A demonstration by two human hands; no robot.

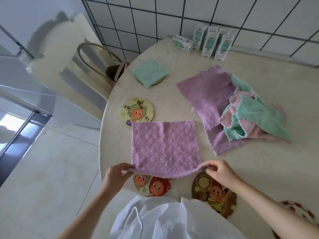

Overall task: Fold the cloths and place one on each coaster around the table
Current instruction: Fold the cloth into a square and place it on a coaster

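The fingers [123,167] of the left hand [117,175] pinch the near left corner of a purple cloth [164,145], and those of the right hand [219,171] pinch its near right corner. Both corners are lifted a little, while the rest of the cloth lies spread flat. Clock hours below are read from this cloth. The round pale worktop [172,104] carries everything and meets a tiled wall [172,14] at 12 o'clock. A cream chair [69,66] stands at 10 o'clock, just off the worktop's edge. At 2 o'clock lies a loose pile [241,114] of unfolded cloths, with purple ones underneath and green and pink ones crumpled on top. It is near the purple cloth, but apart from it. At 12 o'clock a folded green cloth [149,71] sits on a round coaster [156,83], of which only a rim shows. At 1 o'clock a cluster of cartons [210,42] stands by the wall, one of them lying on its side. At 11 o'clock is a green-figure coaster [136,112], whose near edge the purple cloth covers. At 6 o'clock two overlapping coasters [159,187] lie partly under the raised hem. Between 4 and 5 o'clock a brown coaster [214,194] lies under the right wrist. At 4 o'clock a red coaster [296,209] shows behind the right forearm, blurred.
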